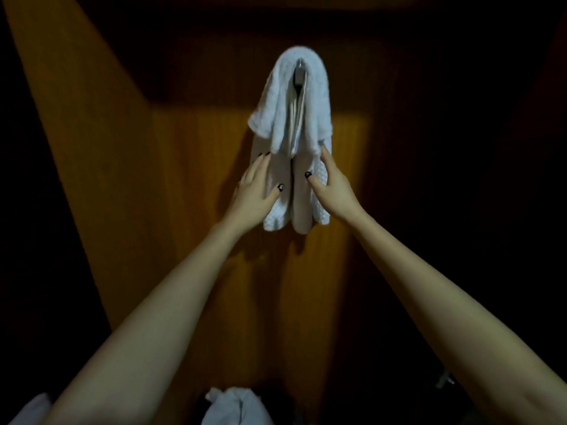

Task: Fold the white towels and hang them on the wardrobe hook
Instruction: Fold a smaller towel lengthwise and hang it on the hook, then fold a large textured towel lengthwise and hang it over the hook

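**Two hands on the towels hanging from one hook**

Two bare forearms reach up into a wooden wardrobe. There is one hook, high on the wardrobe panel. It is almost fully covered, and only a small dark part with a metal glint shows under the cloth.

I count two white towels on this hook. The upper towel is thick and fluffy. It lies over the top of the hook and both of its ends hang down in front. The lower towel is longer, and it hangs beneath and behind the upper one. It has a waffle pattern on its outer parts and looks smoother in the middle. The light is weak, so this lower bundle is possibly more than one towel; I cannot count its layers.

The left hand lies flat on the left side of the lower towel. Its fingers are straight and point up, and its thumb rests on the front of the cloth. It grips nothing. The right hand is on the right edge of the same towel. Its fingers are also straight, with the tips touching the bottom corner of the upper towel, and its thumb presses on the front. Dark polish shows on the nails of both hands.

At the bottom of the view there are two more white pieces: a crumpled white cloth in the middle and a second white cloth in the left corner.
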Motion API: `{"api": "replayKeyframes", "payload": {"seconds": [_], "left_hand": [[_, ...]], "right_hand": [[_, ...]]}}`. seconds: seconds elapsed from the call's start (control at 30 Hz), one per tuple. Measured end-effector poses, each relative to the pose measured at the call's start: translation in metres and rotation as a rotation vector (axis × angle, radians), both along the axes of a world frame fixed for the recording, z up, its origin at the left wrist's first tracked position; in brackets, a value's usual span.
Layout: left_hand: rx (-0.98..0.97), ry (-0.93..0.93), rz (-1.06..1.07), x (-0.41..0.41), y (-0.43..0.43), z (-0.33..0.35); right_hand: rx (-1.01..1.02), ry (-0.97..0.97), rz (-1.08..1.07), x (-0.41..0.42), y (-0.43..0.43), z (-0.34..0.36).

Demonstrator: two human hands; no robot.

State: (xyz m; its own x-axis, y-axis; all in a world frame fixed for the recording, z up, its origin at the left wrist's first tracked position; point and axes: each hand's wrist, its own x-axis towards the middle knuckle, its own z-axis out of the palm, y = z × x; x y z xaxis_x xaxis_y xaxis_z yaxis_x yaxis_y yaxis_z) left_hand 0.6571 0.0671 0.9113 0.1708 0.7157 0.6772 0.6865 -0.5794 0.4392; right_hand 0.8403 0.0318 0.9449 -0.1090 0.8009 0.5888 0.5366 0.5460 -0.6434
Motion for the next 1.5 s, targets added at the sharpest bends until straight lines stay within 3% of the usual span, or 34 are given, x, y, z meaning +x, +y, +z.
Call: {"api": "replayKeyframes", "payload": {"seconds": [0.1, 0.27, 0.5, 0.63, 0.77, 0.9, 1.17, 1.37, 1.5], "left_hand": [[-0.034, 0.183, 0.098, -0.012, -0.017, -0.045], [-0.203, 0.308, 0.189, -0.042, -0.048, -0.114], [-0.559, 0.485, 0.245, -0.098, -0.103, -0.252], [-0.592, 0.405, 0.243, -0.116, -0.136, -0.369], [-0.797, 0.314, 0.193, -0.132, -0.177, -0.504], [-0.939, 0.128, 0.259, -0.118, -0.228, -0.577], [-1.064, 0.127, 0.305, -0.115, -0.254, -0.727], [-1.071, 0.022, 0.37, -0.123, -0.224, -0.847], [-1.038, -0.201, 0.499, -0.124, -0.19, -0.906]], "right_hand": [[-0.083, -0.074, -0.018, -0.003, -0.001, -0.047], [-0.24, -0.325, 0.029, -0.015, -0.008, -0.135], [-0.607, -0.716, 0.135, -0.041, -0.036, -0.275], [-0.752, -0.809, 0.21, -0.055, -0.051, -0.369], [-0.842, -0.835, 0.315, -0.064, -0.07, -0.471], [-0.939, -0.81, 0.349, -0.071, -0.087, -0.563], [-0.977, -0.785, 0.35, -0.097, -0.086, -0.718], [-0.999, -0.714, 0.088, -0.105, -0.062, -0.836], [-0.904, -0.656, -0.237, -0.098, -0.042, -0.892]]}}
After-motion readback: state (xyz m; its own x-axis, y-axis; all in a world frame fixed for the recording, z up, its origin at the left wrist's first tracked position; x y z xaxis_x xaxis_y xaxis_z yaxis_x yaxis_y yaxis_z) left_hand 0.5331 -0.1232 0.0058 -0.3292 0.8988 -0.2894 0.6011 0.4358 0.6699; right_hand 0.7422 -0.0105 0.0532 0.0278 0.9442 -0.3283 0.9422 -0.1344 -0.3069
